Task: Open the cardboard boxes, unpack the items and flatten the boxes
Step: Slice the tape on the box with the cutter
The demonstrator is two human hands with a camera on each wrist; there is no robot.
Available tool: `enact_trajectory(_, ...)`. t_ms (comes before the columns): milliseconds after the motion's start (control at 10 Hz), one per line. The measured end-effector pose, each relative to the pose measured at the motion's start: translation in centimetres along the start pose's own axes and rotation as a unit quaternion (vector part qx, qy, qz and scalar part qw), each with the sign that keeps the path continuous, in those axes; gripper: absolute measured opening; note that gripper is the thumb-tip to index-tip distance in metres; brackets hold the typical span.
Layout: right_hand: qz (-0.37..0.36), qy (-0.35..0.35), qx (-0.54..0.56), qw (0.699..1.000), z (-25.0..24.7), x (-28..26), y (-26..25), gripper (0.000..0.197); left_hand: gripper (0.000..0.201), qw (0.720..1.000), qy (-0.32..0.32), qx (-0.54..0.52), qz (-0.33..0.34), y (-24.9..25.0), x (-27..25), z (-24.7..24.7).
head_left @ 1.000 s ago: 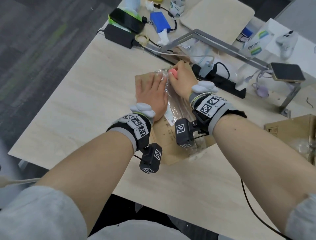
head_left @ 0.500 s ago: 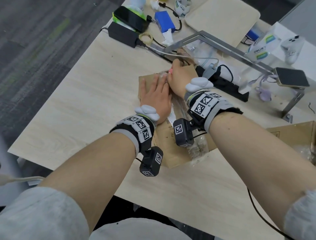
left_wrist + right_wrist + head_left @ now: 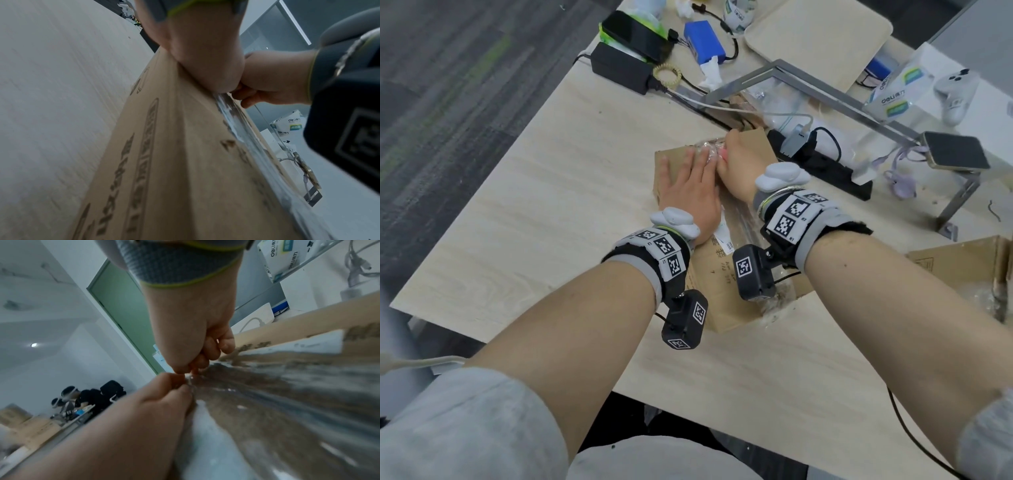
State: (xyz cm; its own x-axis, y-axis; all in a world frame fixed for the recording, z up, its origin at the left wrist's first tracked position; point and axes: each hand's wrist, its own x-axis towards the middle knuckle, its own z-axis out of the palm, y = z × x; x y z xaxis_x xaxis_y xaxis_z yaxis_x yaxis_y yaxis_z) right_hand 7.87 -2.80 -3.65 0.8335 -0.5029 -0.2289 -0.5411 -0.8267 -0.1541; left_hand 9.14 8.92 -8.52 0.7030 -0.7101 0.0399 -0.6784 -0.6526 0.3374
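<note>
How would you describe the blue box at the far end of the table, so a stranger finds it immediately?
On the wooden table, look at the far end, beyond the black power adapter. The blue box lies there, with a black cable beside it. It is the only bright blue object in that cluster.

Left hand flat with fingers straight, right hand curled in a pinching grip

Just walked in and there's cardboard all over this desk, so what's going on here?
A person is opening a taped cardboard box on the wooden table. Their left hand lies flat on the lid, pressing it down. Their right hand has its fingers curled at the far end of the clear tape along the centre seam, apparently working it loose; a pink item shows at the fingertips, unclear what. The box is not yet open. A second, opened box sits at the right edge.
</note>
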Motion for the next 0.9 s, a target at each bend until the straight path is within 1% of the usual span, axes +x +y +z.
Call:
enact_trajectory(100, -0.012, -0.009, 0.021, 1.000, 0.0, -1.2, -0.2, 0.035, 0.052, 1.000, 0.000, -0.005, -0.003, 0.0, 0.0, -0.1)
enact_trajectory(200, -0.004, -0.014, 0.044, 0.999, 0.3, -1.6, -0.1, 0.039, 0.052, 1.000, 0.000, -0.003, 0.000, -0.1, 0.1, -0.1)
enact_trajectory(300, 0.002, -0.036, 0.038, 0.999, 0.7, -1.3, -0.3, 0.041, 0.052, 1.000, 0.005, -0.002, -0.001, -0.1, 0.1, -0.2)
enact_trajectory(400, 0.010, -0.029, -0.014, 0.999, 1.2, -1.1, -0.2, 0.043, 0.051, 1.000, 0.000, -0.008, -0.010, 0.2, 0.1, -0.2)
enact_trajectory(500, 0.026, -0.043, -0.006, 0.999, 1.1, -0.9, -0.4, 0.038, 0.050, 1.000, -0.003, -0.002, -0.011, 0.2, 0.2, -0.2)
enact_trajectory(600, 0.030, -0.025, 0.027, 0.999, 1.0, -1.6, -0.2, 0.033, 0.050, 1.000, -0.011, 0.006, -0.002, 0.0, 0.1, -0.3)
enact_trajectory(700, 0.022, 0.006, 0.039, 0.999, 1.0, -2.8, -0.2, 0.031, 0.051, 0.999, -0.046, 0.023, 0.003, 0.2, 0.1, -0.8)
enact_trajectory(800, 0.016, 0.009, 0.025, 1.000, 1.2, -3.4, 0.1, 0.031, 0.052, 0.994, -0.083, 0.065, -0.005, 0.7, 0.3, -1.1)
enact_trajectory(900, 0.025, 0.005, 0.007, 1.000, 1.3, -3.3, 0.0, 0.031, 0.053, 0.994, -0.083, 0.065, -0.004, 0.8, 0.1, -1.2)
